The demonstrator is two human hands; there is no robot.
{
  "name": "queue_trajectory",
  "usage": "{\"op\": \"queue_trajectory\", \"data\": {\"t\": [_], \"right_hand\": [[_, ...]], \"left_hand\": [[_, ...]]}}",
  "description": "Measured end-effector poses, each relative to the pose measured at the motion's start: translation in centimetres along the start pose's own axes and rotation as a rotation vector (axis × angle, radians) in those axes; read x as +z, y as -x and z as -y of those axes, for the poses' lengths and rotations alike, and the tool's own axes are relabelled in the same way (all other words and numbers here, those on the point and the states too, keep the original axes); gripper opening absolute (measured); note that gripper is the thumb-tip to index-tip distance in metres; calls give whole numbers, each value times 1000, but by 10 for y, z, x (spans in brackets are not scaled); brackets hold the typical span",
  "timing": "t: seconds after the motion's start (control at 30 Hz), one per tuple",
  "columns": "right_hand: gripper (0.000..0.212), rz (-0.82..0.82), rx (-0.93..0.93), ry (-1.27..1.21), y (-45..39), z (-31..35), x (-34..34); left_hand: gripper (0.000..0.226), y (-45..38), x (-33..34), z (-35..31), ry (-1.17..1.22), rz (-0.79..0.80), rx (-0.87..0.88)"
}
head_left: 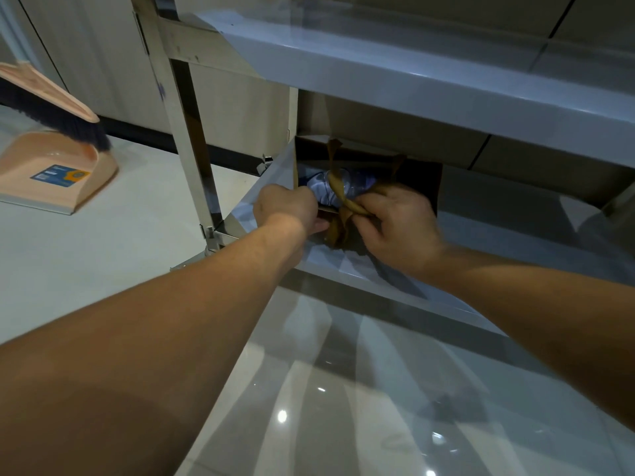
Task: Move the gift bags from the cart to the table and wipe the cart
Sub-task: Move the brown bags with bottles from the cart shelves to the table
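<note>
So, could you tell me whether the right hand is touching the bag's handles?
Touching. The head view shows the right hand with its fingers curled round the twisted brown handles of the bag.

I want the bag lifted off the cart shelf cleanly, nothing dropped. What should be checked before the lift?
1. Right hand grips the bag's handles: ok.
2. Left hand holds the gift bag at its left edge: cannot tell, fingers hidden.
3. Contents stay inside the open top: cannot tell.
4. Room under the upper shelf to pull the bag out: ok, tight.
5. Bag's bottom free of the lower shelf: not ok, it rests there.
</note>
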State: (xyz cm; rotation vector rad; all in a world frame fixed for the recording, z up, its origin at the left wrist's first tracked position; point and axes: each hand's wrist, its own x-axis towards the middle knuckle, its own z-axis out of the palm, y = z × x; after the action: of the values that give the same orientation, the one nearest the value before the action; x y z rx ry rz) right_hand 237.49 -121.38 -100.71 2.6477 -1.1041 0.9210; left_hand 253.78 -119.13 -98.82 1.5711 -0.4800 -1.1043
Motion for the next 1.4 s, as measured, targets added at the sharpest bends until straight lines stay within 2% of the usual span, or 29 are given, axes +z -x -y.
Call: {"op": "queue_trajectory", "data": {"t": [0.13, 0.27, 0.43, 0.57, 0.63, 0.7, 0.77, 0.83, 0.9, 1.03, 1.13, 1.3, 1.4], "right_hand": [[15, -154, 51, -108, -8, 8, -8], [9, -257, 37, -227, -17, 29, -11], [4, -195, 60, -313, 13, 63, -11], [10, -48, 180, -344, 52, 102, -35], [9, -31, 265, -372, 51, 126, -59], [12, -23, 367, -393, 31, 145, -91], [19, -33, 524, -388, -8, 156, -125], [24, 80, 762, -380, -50, 163, -155], [27, 243, 880, -343, -82, 175, -183], [30, 456, 882, -346, -132, 222, -253], [29, 602, 868, -409, -170, 271, -312], [24, 620, 751, -498, -259, 343, -403], [33, 684, 688, -587, -330, 380, -443]], "left_hand": [[5, -9, -1, 8, -69, -26, 34], [13, -13, -8, 14, -123, -28, 49], [14, 2, -29, 40, -84, -55, 28], [11, 45, -58, 52, -349, -130, -20], [24, 63, -74, 41, -466, -164, -79], [38, 83, -87, 15, -589, -147, -176], [39, 107, -94, -26, -630, -85, -337], [33, 131, -105, -69, -645, 7, -570], [32, 155, -122, -109, -744, 91, -686], [17, 199, -170, -192, -954, 195, -590], [16, 239, -210, -251, -1014, 218, -552], [18, 299, -274, -377, -1003, 184, -565], [19, 317, -306, -454, -1004, 143, -538]]}}
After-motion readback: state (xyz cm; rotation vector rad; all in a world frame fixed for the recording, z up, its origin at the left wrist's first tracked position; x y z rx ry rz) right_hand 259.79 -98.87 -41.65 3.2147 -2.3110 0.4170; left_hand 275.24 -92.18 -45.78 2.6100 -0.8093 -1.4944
